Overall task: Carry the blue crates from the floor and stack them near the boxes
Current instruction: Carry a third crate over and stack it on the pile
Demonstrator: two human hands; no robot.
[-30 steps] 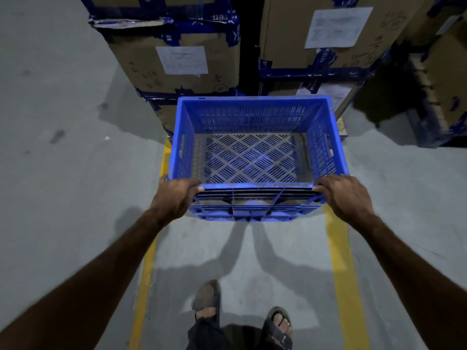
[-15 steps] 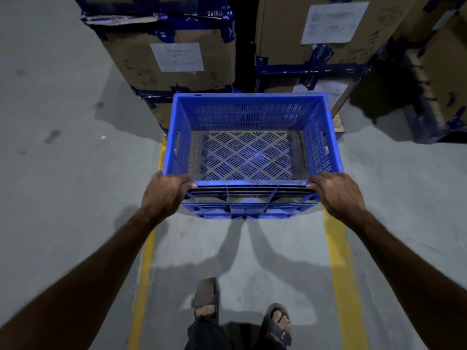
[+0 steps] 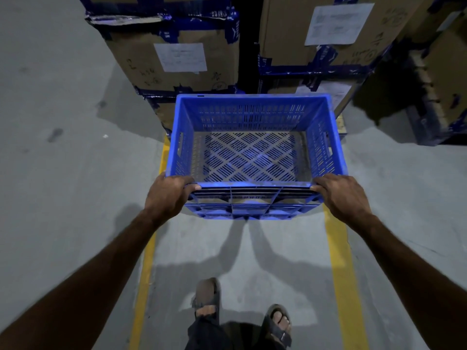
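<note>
Head view of a grey concrete floor [image 3: 63, 185] marked with two yellow lines [image 3: 341, 274] that run forward toward stacked cardboard boxes [image 3: 177, 66] bound with blue tape and bearing white paper labels [image 3: 180, 57]. A dark gap separates the left box stack from the right one, and further boxes stand at the far right. An empty blue crate [image 3: 255, 157] with slotted walls and a lattice bottom is held level above the floor between the yellow lines, its far edge just in front of the lowest boxes. The left hand [image 3: 168, 195] grips the near left corner of the rim, fingers curled over the edge; the right hand [image 3: 341, 195] grips the near right corner in the same manner. Both forearms reach forward from the lower corners. Two sandalled feet [image 3: 207, 299] stand on the floor below the crate, between the lines. Bare floor extends widely to the left of the crate and more narrowly to its right, up to the boxes there.
</note>
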